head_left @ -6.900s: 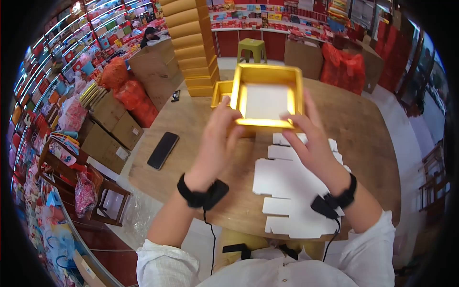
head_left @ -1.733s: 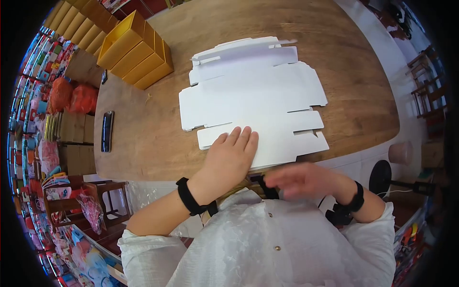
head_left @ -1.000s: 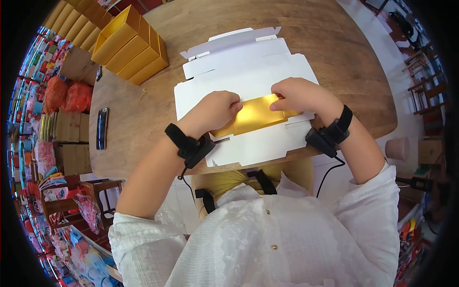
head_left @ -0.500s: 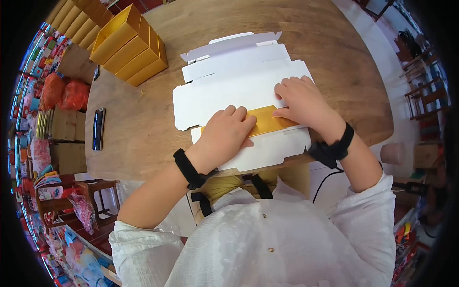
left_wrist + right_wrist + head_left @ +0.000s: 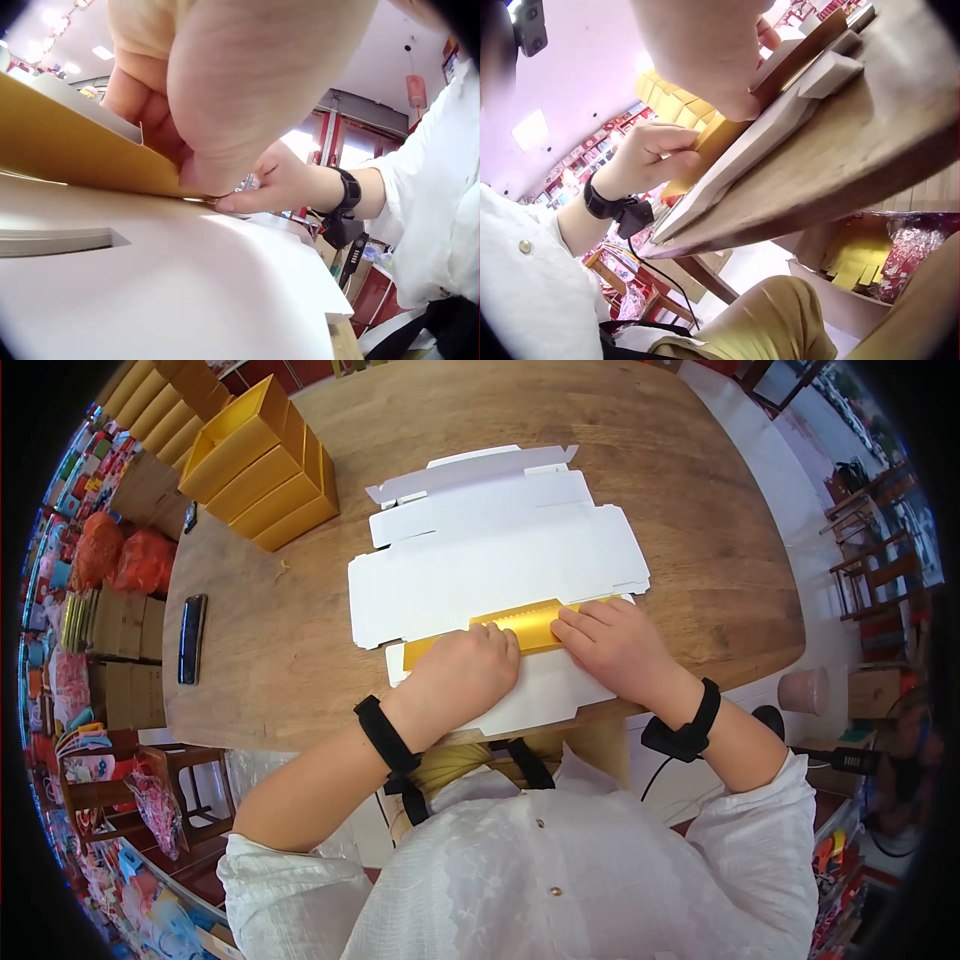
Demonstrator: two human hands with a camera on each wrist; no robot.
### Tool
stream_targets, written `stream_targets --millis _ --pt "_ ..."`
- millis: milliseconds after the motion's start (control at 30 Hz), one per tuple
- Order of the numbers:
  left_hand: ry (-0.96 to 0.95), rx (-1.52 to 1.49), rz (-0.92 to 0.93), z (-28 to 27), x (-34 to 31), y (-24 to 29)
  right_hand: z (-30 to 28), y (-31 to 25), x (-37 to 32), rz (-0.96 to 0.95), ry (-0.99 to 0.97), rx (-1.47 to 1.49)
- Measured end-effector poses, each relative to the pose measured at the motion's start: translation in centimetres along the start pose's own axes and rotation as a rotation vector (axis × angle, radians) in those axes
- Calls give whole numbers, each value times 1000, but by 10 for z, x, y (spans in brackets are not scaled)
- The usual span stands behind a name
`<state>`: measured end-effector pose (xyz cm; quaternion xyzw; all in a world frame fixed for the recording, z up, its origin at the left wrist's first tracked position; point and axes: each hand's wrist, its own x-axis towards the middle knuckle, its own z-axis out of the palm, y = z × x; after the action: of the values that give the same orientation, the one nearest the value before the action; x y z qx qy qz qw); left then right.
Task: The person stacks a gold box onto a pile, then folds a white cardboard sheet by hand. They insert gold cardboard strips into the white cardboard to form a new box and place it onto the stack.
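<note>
Since half a second ago the right hand has drawn back off the far panel of the white card blank onto its gold flap, fingers straight and pressing. The left hand, fingers curled on the flap's left part, pins it at the blank's near edge. The flap seems to be getting creased; next calls for an even press along the fold. Left of the blank, well apart, gold boxes and a phone sit on the tabletop; the loose blanks underneath could slide.
</note>
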<state>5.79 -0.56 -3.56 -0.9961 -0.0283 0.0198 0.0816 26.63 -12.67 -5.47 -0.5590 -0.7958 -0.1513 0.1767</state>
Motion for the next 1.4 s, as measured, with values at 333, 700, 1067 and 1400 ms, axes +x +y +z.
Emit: stream_targets --millis 333,700,1067,1400 --pt "-22 165 -1 2 -1 8 1 2 4 -67 14 -69" --pt "45 -425 -243 -11 7 -16 0 12 22 58 -252 177" --pt "78 -488 -267 24 38 -87 25 54 58 334 -484 131" --pt "561 -437 -201 -58 24 -47 -12 -39 -11 234 -95 667"
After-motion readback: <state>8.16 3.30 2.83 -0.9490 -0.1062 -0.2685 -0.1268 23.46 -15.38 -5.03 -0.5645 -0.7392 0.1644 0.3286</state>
